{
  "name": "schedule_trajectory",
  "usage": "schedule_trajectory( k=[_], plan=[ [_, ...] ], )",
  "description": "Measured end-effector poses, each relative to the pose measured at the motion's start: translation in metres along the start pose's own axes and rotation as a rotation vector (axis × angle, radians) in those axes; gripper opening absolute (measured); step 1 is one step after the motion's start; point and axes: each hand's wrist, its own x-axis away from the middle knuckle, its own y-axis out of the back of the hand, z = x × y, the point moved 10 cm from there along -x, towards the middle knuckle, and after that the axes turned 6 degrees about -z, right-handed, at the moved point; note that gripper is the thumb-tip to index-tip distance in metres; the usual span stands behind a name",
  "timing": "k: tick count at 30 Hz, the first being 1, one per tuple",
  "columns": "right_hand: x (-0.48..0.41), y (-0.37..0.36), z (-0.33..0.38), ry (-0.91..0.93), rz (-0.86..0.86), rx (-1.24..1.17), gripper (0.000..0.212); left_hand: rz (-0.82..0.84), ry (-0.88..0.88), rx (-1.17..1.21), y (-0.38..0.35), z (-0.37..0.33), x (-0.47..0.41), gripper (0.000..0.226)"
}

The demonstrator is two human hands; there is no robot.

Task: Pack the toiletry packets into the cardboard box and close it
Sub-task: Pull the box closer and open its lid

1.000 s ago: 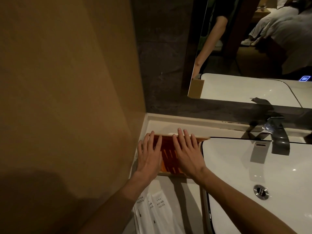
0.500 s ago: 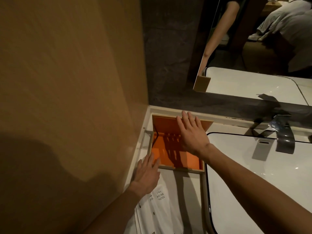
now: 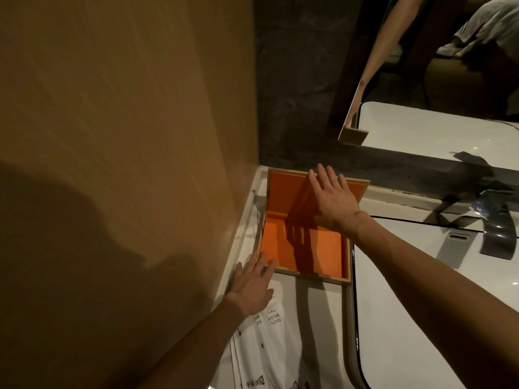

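- Orange-lined cardboard box (image 3: 303, 248) sits empty between both hands, ready for filling.
- Right hand (image 3: 332, 199), fingers spread flat, props its lid (image 3: 283, 189) upright.
- Left hand (image 3: 252, 287), spread, steadies the near corner.
- Toiletry packets (image 3: 269, 346) wait beneath the left hand.

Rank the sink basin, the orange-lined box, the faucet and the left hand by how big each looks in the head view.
1. sink basin, though cut off by the frame edge.
2. orange-lined box.
3. faucet and left hand: too close to rank; the hand sits nearer the camera.
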Motion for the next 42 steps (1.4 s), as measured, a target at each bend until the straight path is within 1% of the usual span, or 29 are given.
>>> schedule_trajectory(
  k=[8,13,16,21,26,30,32,36,42],
  plan=[
    [-0.007,0.002,-0.004,-0.036,0.039,-0.089,0.102,0.006,-0.003,0.019,0.002,-0.001,0.001,0.073],
    [-0.003,0.003,-0.004,-0.046,0.056,-0.122,0.1,-0.005,-0.011,-0.015,0.005,-0.001,0.002,0.074],
    [0.005,0.014,0.001,-0.076,-0.014,-0.226,0.097,-0.026,-0.008,-0.016,0.009,-0.002,0.005,0.073],
    [0.037,0.019,0.028,0.004,-0.077,-0.328,0.083,-0.076,0.019,0.007,0.015,-0.007,0.013,0.072],
    [0.076,-0.003,0.052,0.047,-0.066,-0.401,0.074,-0.14,0.082,0.021,0.01,-0.007,0.027,0.072],
    [0.109,-0.02,0.069,0.081,-0.044,-0.467,0.064,-0.137,0.113,0.019,-0.002,-0.009,0.045,0.073],
    [0.124,-0.032,0.077,0.089,-0.023,-0.458,0.06,-0.137,0.131,0.034,-0.007,-0.008,0.053,0.073],
    [0.147,-0.056,0.087,0.069,0.022,-0.435,0.064,-0.122,0.139,0.041,-0.022,-0.007,0.071,0.07],
    [0.175,-0.071,0.101,0.027,0.069,-0.429,0.063,-0.076,0.127,0.076,-0.042,-0.002,0.095,0.072]
  ],
)
